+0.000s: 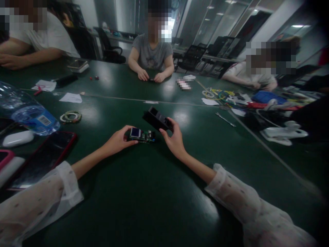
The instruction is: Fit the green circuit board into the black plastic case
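Observation:
Between the thumb and fingers of my left hand is a small green circuit board with a little square screen at its left end. My right hand grips the near right end of a black plastic casing, which has a rectangular window near its far end. The casing is tilted, its far end pointing up and left. Board and casing are apart, with a narrow gap between them, both close above the dark green table. The fingertips behind each piece are partly hidden.
On the left are a water bottle, a phone, a white earbud case and bracelets. A metal wrench-like tool and tangled cables lie to the right. Other people sit across the table; one has hands around a small dark item.

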`<state>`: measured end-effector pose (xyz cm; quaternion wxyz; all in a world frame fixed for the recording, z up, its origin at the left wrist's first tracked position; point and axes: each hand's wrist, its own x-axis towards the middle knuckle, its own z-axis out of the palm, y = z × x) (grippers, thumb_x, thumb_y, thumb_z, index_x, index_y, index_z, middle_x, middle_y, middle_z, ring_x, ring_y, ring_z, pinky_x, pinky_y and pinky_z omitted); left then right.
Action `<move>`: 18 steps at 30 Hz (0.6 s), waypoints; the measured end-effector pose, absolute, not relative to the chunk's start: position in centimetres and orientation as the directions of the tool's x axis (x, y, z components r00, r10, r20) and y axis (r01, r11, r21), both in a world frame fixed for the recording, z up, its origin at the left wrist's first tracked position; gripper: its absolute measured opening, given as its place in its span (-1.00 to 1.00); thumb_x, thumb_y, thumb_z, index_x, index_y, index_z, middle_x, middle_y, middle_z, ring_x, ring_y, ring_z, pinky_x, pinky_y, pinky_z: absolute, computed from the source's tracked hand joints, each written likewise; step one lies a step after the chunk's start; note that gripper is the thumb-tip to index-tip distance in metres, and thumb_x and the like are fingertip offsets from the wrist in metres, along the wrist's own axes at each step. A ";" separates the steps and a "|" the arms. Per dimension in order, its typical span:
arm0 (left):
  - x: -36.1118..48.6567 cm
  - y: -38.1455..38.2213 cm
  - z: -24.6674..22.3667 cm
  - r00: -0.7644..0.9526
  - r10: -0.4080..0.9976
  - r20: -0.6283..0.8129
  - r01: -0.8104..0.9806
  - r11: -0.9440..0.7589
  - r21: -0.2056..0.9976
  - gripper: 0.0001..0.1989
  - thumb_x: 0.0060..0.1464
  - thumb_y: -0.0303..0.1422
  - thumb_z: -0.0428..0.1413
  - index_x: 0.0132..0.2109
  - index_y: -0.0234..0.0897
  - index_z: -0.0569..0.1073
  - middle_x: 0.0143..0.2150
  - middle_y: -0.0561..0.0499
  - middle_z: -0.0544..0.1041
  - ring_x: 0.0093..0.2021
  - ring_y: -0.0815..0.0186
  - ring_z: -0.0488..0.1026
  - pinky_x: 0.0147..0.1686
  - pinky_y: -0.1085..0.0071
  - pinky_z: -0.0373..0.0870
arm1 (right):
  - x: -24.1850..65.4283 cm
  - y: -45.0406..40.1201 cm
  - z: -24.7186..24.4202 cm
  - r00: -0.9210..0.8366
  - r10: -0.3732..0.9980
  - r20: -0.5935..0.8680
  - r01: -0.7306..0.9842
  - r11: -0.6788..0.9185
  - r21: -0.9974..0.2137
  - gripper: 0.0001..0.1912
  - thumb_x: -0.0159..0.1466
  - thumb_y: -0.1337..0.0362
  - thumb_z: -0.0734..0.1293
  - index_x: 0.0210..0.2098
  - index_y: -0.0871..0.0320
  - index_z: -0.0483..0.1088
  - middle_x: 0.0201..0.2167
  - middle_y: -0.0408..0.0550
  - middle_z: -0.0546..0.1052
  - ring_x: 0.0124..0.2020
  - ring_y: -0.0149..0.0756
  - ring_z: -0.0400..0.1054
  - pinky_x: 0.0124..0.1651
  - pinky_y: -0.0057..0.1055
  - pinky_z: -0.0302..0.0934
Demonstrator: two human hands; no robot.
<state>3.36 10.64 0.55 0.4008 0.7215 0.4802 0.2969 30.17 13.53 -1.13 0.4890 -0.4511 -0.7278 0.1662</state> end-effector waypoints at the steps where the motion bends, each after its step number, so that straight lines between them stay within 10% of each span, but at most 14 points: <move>1: 3.4 10.6 0.5 0.362 0.931 0.043 0.454 -0.216 0.864 -0.48 0.04 -0.25 0.20 0.13 -0.18 0.26 0.07 -0.12 0.43 -0.21 0.23 0.50 -0.28 0.27 0.46 | 30.1 13.2 -0.8 -0.141 0.802 0.581 0.489 0.567 -0.663 -0.43 0.27 0.15 0.31 0.21 0.07 0.08 0.10 0.11 0.32 0.08 -0.12 0.30 0.12 -0.07 0.28; 7: 3.5 10.7 0.5 0.351 0.936 0.030 0.471 -0.204 0.858 -0.42 0.03 -0.20 0.21 0.16 -0.18 0.22 0.10 -0.14 0.41 -0.34 0.29 0.51 -0.37 0.30 0.47 | 29.5 11.7 0.2 -0.387 0.686 0.616 0.462 0.722 -0.515 -0.39 0.27 0.19 0.32 0.25 0.04 0.04 0.09 0.10 0.31 0.11 -0.09 0.26 0.14 -0.04 0.25; 18: 3.4 10.9 0.0 0.331 0.940 0.088 0.408 -0.227 0.884 -0.34 -0.02 -0.24 0.25 0.19 -0.18 0.18 0.16 -0.18 0.37 0.00 0.08 0.48 -0.04 0.05 0.44 | 29.5 11.8 0.4 -0.551 0.689 0.471 0.430 0.718 -0.547 -0.40 0.29 0.22 0.29 0.25 0.08 0.01 0.09 0.12 0.30 0.10 -0.09 0.25 0.15 -0.01 0.23</move>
